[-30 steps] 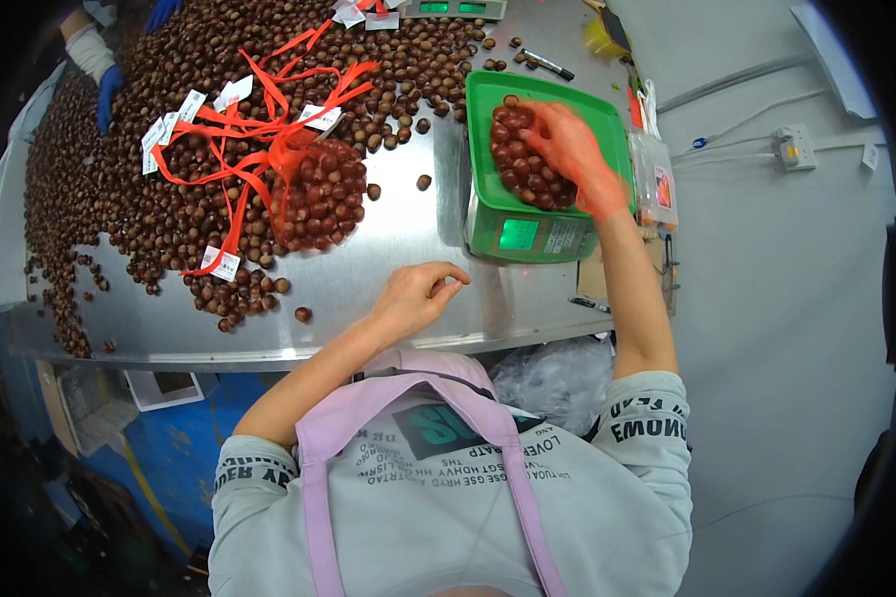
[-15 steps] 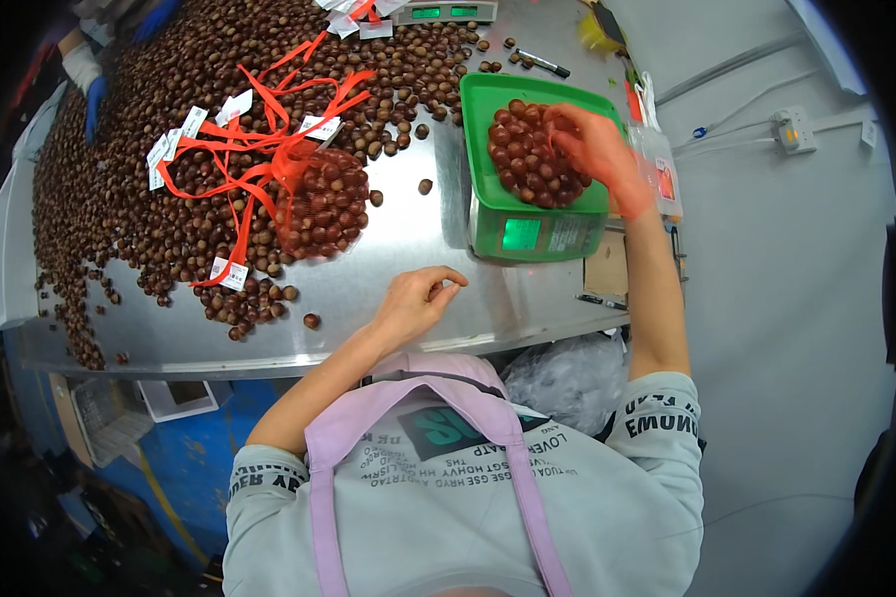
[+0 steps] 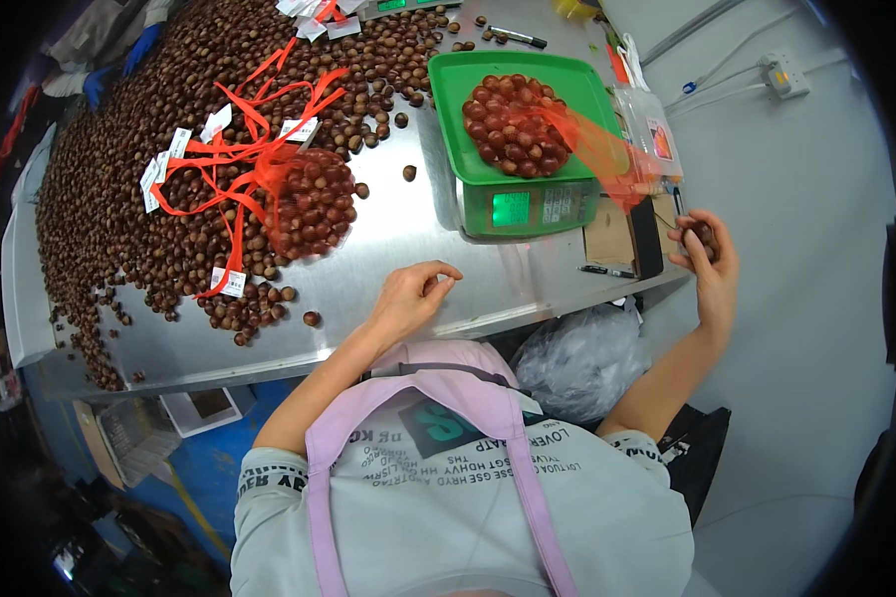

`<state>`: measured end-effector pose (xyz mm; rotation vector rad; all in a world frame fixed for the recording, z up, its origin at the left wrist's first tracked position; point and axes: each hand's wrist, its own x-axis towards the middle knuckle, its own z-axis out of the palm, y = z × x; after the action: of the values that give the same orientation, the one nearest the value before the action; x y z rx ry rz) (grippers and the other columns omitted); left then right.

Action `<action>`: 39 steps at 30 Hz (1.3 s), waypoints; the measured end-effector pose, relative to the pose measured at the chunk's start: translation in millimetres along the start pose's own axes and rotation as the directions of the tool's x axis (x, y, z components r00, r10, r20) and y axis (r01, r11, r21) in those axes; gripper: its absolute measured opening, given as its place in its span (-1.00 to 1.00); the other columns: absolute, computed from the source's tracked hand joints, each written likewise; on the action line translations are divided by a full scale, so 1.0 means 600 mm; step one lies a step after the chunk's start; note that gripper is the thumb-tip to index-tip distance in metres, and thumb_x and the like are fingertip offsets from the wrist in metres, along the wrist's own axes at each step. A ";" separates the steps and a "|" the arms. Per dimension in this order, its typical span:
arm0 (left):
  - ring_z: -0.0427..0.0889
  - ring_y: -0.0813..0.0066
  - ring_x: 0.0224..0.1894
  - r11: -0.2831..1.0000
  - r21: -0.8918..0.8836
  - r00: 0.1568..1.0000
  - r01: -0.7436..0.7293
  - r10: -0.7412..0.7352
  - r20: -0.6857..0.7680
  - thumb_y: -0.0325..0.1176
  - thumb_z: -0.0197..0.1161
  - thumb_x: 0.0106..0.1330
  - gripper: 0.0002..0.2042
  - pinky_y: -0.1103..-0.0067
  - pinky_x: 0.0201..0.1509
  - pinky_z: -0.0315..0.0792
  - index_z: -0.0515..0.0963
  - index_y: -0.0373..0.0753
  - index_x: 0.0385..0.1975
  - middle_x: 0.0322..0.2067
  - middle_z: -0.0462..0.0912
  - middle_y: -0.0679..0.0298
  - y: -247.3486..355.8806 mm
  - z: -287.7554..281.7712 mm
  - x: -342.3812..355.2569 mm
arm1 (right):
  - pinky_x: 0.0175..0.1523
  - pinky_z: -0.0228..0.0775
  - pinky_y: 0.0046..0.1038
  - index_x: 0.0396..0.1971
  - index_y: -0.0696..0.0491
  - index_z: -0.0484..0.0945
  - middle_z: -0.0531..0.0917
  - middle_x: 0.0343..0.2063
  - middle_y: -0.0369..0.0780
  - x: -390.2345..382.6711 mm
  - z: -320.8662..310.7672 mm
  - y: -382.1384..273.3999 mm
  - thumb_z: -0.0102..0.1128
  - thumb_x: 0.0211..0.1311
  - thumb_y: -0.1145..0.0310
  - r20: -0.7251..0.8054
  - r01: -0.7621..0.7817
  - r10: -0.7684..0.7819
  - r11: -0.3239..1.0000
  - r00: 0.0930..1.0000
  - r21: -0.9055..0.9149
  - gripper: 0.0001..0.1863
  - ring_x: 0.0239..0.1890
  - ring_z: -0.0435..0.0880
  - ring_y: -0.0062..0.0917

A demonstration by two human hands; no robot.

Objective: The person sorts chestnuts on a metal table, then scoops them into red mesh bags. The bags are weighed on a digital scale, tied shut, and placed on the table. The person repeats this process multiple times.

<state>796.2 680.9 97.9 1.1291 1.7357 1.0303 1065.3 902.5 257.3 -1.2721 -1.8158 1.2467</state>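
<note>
My right hand (image 3: 715, 267) is beyond the table's right edge, its fingers curled around brown chestnuts (image 3: 700, 233). Their exact number is partly hidden by the fingers. A red mesh bag full of chestnuts (image 3: 513, 127) lies in the green tray (image 3: 450, 88) of a weighing scale (image 3: 553, 211) with a lit green display. The loose end of its netting (image 3: 612, 164) trails over the tray's right side. My left hand (image 3: 410, 300) hovers by the table's front edge, loosely closed with no object visible in it. Left of it rests another filled mesh bag (image 3: 314, 204).
Loose chestnuts (image 3: 100, 239) cover the table's left side. Red straps with white tags (image 3: 231, 283) lie over them. A black marker (image 3: 517, 37) is behind the scale; a cardboard box (image 3: 607, 245) stands right of it. A co-worker's blue-gloved hand (image 3: 97, 88) is at far left.
My right hand has left the mesh bag on the scale and moved right and toward me, now with chestnuts in it. The bag's open netting now hangs rightward. My left hand stays nearly still.
</note>
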 end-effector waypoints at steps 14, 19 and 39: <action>0.21 0.61 -0.67 0.998 0.046 0.998 0.038 -0.041 0.055 -0.40 0.15 0.24 -0.85 0.59 -0.57 0.15 0.61 -0.23 -0.26 -0.75 0.32 0.32 0.010 0.014 -0.014 | -0.24 0.56 -0.59 -0.01 0.11 0.42 0.57 -0.20 -0.23 -0.081 0.025 0.129 0.05 0.26 0.51 0.037 -0.164 0.160 0.959 0.986 0.230 -0.71 -0.19 0.61 -0.56; 0.22 0.60 -0.67 0.998 0.044 0.997 0.043 -0.046 0.058 -0.39 0.15 0.24 -0.84 0.58 -0.57 0.15 0.61 -0.23 -0.26 -0.75 0.34 0.31 0.009 0.015 -0.018 | -0.25 0.55 -0.60 -0.01 0.11 0.42 0.57 -0.21 -0.24 -0.078 0.043 0.122 0.05 0.26 0.51 0.083 -0.152 0.137 0.962 0.987 0.227 -0.70 -0.19 0.61 -0.57; 0.29 0.57 -0.66 0.995 0.067 0.995 0.076 -0.081 0.064 -0.34 0.17 0.23 -0.83 0.58 -0.55 0.21 0.61 -0.23 -0.26 -0.72 0.39 0.27 0.007 0.023 -0.010 | -0.59 0.28 -0.74 0.02 0.12 0.38 0.58 -0.34 -0.22 -0.059 0.094 0.154 0.00 0.33 0.42 0.356 -0.251 0.160 0.941 0.921 0.227 -0.71 -0.48 0.52 -0.68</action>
<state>811.9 679.4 97.9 1.1137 1.7565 0.8846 1065.2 859.2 151.9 -1.1758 -1.6838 1.8548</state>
